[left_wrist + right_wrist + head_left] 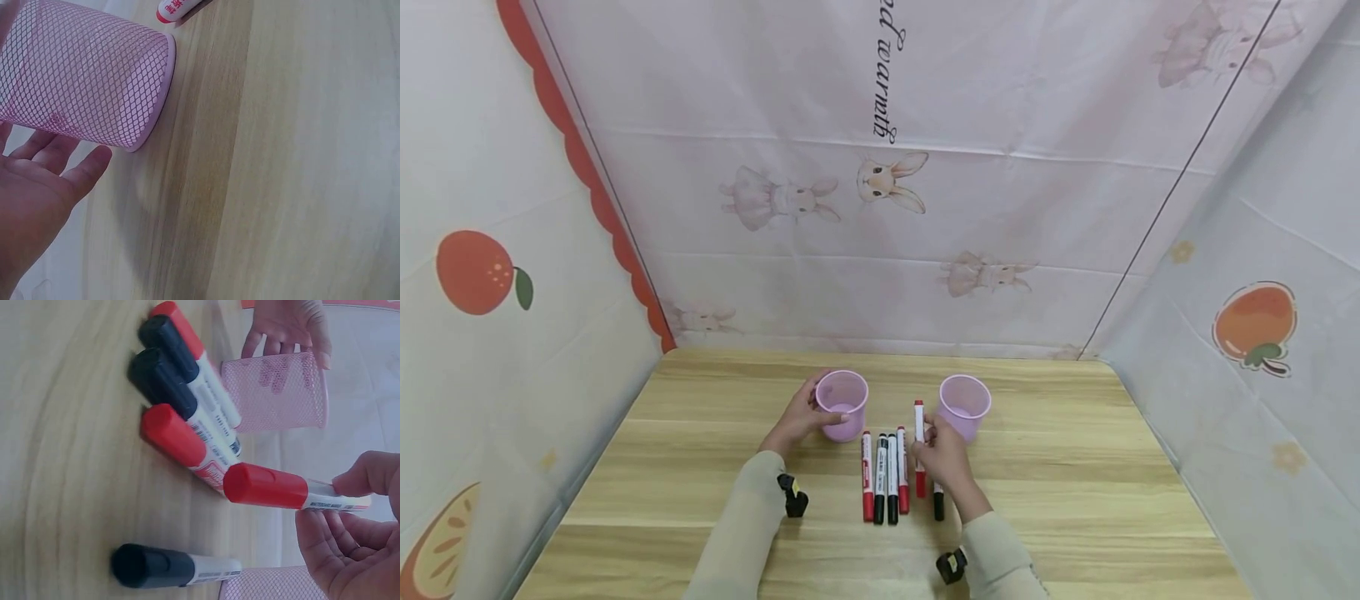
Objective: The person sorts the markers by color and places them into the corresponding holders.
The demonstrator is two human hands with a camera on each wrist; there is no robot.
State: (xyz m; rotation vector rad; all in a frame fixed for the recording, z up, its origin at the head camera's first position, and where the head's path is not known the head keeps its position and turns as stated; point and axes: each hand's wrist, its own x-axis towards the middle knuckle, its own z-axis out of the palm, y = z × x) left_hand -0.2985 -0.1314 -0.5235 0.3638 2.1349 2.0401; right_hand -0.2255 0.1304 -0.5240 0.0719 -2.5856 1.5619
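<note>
My left hand [799, 421] holds a pink mesh pen holder [850, 429] at its left side, thumb across the front and fingers behind. In the left wrist view the holder [94, 75] stands on the wood surface. Between thumb and fingers, my right hand [946, 454] pinches a red whiteboard marker [269, 486], its red cap toward me. That marker is raised above the table, beside a row of red and black markers [181, 394]. Under the right hand lies a black marker [169, 567], partly hidden in the head view.
A second pink mesh pen holder [966, 400] stands just beyond my right hand. The wooden table [1075, 467] is bordered by printed cloth walls [880, 308] at the back and both sides.
</note>
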